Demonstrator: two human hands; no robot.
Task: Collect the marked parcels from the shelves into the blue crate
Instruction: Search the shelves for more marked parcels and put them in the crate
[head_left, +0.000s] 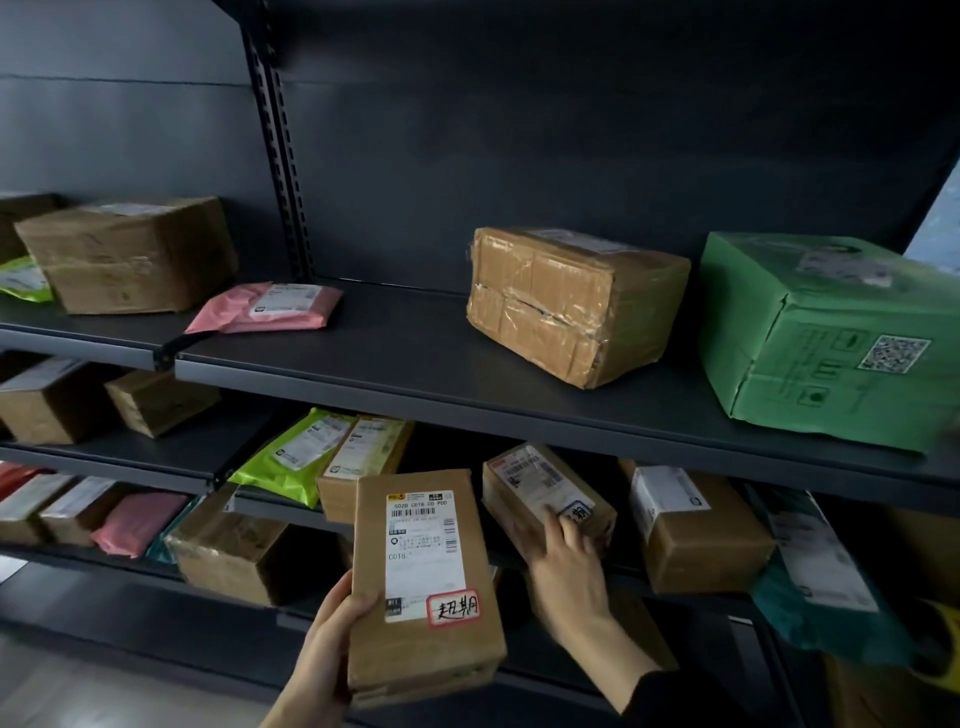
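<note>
My left hand (332, 631) holds a flat brown parcel (423, 644) upright in front of the shelves; its white label carries a red-bordered handwritten sticker at the bottom. My right hand (563, 566) grips a second brown parcel (524, 491) lying on the second shelf, fingers over its near end beside a blue-bordered handwritten sticker. No blue crate is in view.
The dark shelf rack (415, 364) holds a taped brown box (571, 306), a green box (831, 338), a pink mailer (270, 306) and a brown box (130, 254) on top. Lower shelves carry green mailers (291, 457), more brown boxes (701, 530) and a teal bag (810, 597).
</note>
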